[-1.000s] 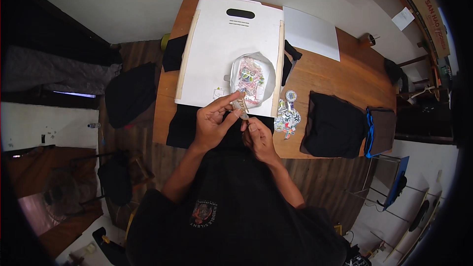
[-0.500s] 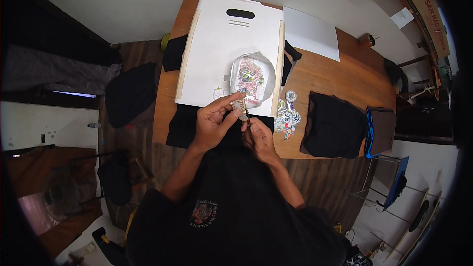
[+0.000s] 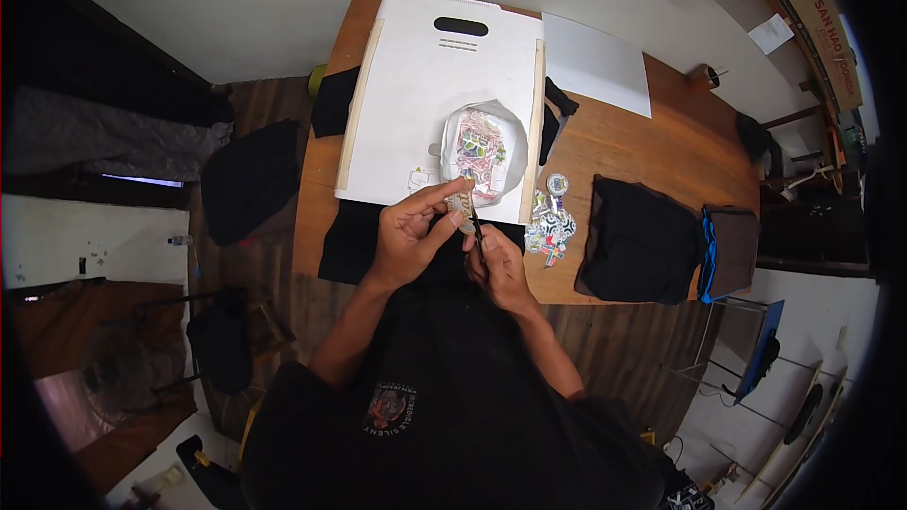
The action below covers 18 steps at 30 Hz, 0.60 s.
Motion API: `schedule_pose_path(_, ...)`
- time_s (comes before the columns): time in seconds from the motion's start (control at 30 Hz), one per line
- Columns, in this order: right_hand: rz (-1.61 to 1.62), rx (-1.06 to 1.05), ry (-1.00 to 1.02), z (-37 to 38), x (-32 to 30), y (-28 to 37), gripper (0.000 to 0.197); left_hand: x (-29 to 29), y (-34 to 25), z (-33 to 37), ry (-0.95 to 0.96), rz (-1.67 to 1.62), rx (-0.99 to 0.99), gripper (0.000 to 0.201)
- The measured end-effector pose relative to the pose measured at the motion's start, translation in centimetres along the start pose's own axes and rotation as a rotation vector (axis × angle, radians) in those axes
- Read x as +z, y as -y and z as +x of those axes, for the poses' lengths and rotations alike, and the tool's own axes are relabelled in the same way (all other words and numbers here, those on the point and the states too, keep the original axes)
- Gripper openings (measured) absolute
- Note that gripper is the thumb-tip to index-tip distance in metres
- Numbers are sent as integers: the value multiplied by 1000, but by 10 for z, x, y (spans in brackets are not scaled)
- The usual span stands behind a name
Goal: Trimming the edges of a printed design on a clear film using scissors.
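Note:
Between the thumb and fingers of my left hand (image 3: 408, 234) is a small printed sticker (image 3: 460, 204), pale with brownish lettering. My right hand (image 3: 501, 274) grips a dark pair of scissors (image 3: 477, 229), its blades up against the sticker's right edge; the handles are mostly covered by my fingers. Just beyond both hands, a white crumpled-rim container (image 3: 517, 156) holds many printed scraps (image 3: 480, 137) in red, white and green. It rests on a large white board (image 3: 402, 85). To the right of my hands, a pile of cut stickers (image 3: 556, 225) lies on the wooden table (image 3: 605, 146).
Folded black cloth (image 3: 642, 241) sits on the table's right side, beside a brown and blue-edged bundle (image 3: 729, 250). A white sheet (image 3: 595, 66) lies at the back, near a brown cup (image 3: 703, 77). A black-covered seat (image 3: 250, 179) stands left of the table.
The sticker has turned slightly between my left fingers, and the scissors have shifted a little along its edge. Both hands stay in nearly the same place.

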State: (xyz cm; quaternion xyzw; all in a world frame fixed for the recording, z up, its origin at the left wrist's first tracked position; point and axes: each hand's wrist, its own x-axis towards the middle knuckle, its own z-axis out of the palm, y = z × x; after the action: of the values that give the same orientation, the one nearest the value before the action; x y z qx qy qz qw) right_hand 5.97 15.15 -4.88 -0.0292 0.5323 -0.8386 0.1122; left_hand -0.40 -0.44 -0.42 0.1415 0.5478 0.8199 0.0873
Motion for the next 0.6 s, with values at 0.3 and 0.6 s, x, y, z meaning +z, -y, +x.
schedule_pose_path(0.3,-18,2,2,1,-2,3,36,-1,-1,2,22,14,-4,42)
schedule_pose_path(0.6,-27,13,14,3,-2,3,36,-6,-1,5,19,26,-7,41)
